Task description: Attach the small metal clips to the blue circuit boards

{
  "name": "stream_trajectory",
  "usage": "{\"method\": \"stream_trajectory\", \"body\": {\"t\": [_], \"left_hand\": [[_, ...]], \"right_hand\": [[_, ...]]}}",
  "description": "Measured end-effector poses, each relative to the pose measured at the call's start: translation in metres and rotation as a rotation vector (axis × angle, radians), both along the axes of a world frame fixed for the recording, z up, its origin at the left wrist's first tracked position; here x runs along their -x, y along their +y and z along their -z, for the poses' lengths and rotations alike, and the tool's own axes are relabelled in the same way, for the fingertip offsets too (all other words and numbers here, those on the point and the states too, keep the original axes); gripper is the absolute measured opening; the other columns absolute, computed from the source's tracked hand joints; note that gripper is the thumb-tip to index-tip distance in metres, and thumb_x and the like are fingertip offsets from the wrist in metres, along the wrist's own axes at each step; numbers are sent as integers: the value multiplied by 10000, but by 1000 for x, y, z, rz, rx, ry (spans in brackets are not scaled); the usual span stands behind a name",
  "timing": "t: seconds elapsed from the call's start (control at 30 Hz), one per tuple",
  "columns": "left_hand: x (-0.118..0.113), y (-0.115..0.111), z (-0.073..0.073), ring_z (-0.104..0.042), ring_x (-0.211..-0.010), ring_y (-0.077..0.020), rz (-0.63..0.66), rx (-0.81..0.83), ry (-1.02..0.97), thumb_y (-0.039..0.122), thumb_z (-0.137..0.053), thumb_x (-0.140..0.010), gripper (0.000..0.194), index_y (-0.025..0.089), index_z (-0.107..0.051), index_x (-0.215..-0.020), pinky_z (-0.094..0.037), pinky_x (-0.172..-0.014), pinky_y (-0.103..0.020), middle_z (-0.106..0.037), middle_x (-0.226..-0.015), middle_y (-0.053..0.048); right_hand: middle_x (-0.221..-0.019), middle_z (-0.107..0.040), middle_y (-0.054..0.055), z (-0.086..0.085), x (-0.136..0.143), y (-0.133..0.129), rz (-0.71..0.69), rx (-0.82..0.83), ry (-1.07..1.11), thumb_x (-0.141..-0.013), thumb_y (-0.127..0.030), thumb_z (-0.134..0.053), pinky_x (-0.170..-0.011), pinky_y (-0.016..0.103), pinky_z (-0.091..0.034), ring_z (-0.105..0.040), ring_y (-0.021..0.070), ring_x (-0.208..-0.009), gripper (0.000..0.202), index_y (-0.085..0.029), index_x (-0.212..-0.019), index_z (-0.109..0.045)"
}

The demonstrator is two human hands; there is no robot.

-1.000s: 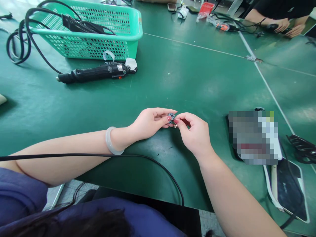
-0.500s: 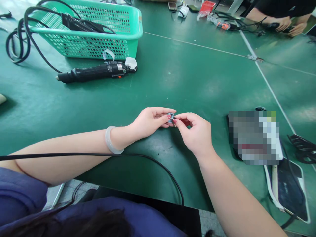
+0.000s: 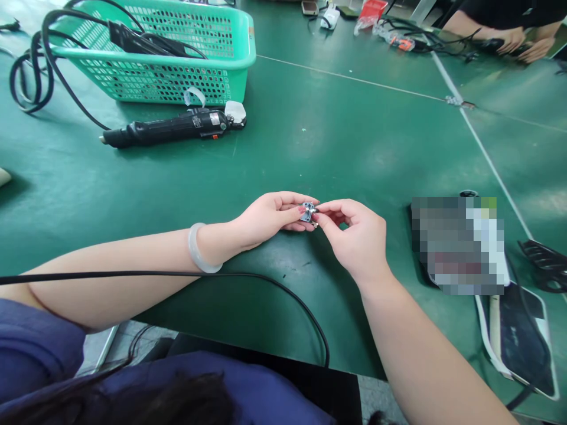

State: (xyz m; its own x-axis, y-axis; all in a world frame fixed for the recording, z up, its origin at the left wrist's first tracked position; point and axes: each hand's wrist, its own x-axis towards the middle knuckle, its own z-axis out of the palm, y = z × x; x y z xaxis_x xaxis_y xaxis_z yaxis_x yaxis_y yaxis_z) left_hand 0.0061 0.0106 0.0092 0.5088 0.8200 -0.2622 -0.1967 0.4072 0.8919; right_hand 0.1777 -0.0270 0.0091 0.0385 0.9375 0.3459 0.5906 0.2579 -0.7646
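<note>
Between the fingers of my left hand (image 3: 270, 218) is a small grey-blue part (image 3: 306, 212) with a recessed, metallic-looking inside. The left thumb presses on its near side while the other fingers support it from behind. My right hand (image 3: 354, 233) pinches at the part's right edge with thumb and forefinger. Something small and dark shows at that pinch, too small to name. Both hands are low over the green table, close to its front edge. A pale bangle (image 3: 199, 248) circles my left wrist.
A black electric screwdriver (image 3: 172, 128) lies before a green plastic basket (image 3: 177, 77) holding a black device and cables. A black cable (image 3: 266, 280) crosses my left forearm. At right are a blurred-out object (image 3: 456, 248) and a phone (image 3: 522, 336). Another person's hands (image 3: 518, 44) work at the far right.
My right hand has shifted slightly to the right, and more of the small part's inside now shows. My left hand has barely moved and keeps its hold.
</note>
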Motion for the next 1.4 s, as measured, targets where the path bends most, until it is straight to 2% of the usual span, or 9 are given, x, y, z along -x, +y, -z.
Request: {"method": "stream_trajectory", "body": {"t": [0.17, 0.27, 0.33, 0.53, 0.63, 0.73, 0.93, 1.13, 1.4], "left_hand": [[2, 1, -2, -735, -770, -106, 52, 104, -41, 164, -650, -874, 166, 125, -732, -1012, -574, -771, -212, -762, -891, -57], [2, 0, -1, -728, -783, -95, 63, 84, -35, 206, -683, -861, 198, 134, -730, -1039, -573, -802, -216, -766, -922, -57], [1, 0, 1, -721, -796, -89, 58, 48, -19, 224, -715, -838, 238, 136, -721, -1060, -569, -827, -221, -767, -914, -55], [0, -2, -1, -708, -811, -98, -46, -89, 109, 248, -692, -853, 325, 122, -675, -1152, -568, -848, -265, -763, -917, -67], [1, -2, -2, -687, -765, -84, -39, -167, 162, 208, -700, -834, 305, 132, -689, -1130, -565, -841, -267, -752, -875, -41], [1, -2, -2, -665, -725, -67, -31, -210, 188, 135, -685, -819, 269, 140, -703, -1087, -556, -817, -255, -735, -845, -18], [0, 1, 2, -652, -700, -69, -39, -192, 154, 105, -703, -788, 293, 137, -689, -1079, -534, -735, -240, -714, -818, -14], [-2, 0, 1, -657, -698, -77, -34, -163, 125, 77, -692, -789, 277, 127, -678, -1061, -524, -707, -241, -721, -816, -29], [0, -1, 1, -679, -723, -91, -19, -208, 158, 87, -694, -784, 326, 133, -694, -1106, -556, -739, -255, -742, -833, -36]], "right_hand": [[-822, -729, 8, -4, -3, -2, -47, -183, -191, -846, -150, -629, -673, 325, -509, -632, 164, -712, 131, -239, -819, -721], [-850, -736, 27, -5, -4, -3, -89, -282, -267, -875, -148, -601, -711, 331, -514, -658, 180, -786, 157, -231, -832, -727], [-859, -740, 30, -5, -4, -4, -87, -285, -270, -879, -154, -601, -716, 330, -511, -664, 184, -801, 159, -231, -840, -734], [-775, -736, 18, -2, 2, -2, -13, 38, -11, -851, -304, -668, -632, 307, -495, -633, 160, -659, 128, -216, -810, -752], [-760, -738, 22, -1, 3, -2, 10, 174, 135, -801, -374, -720, -663, 314, -504, -653, 172, -680, 170, -209, -792, -758], [-742, -735, 23, -1, 3, -1, 14, 243, 217, -772, -373, -739, -678, 313, -500, -648, 167, -681, 168, -207, -761, -758], [-659, -701, 9, 0, 1, 3, -18, 348, 446, -673, -335, -805, -618, 289, -496, -586, 125, -582, 164, -196, -752, -768], [-609, -672, -5, 2, 1, 5, -22, 377, 606, -645, -297, -816, -604, 289, -498, -549, 104, -537, 150, -208, -762, -787], [-739, -734, 33, 2, 1, 3, -1, 352, 482, -688, -331, -793, -739, 351, -513, -644, 170, -697, 171, -197, -792, -780]]}}
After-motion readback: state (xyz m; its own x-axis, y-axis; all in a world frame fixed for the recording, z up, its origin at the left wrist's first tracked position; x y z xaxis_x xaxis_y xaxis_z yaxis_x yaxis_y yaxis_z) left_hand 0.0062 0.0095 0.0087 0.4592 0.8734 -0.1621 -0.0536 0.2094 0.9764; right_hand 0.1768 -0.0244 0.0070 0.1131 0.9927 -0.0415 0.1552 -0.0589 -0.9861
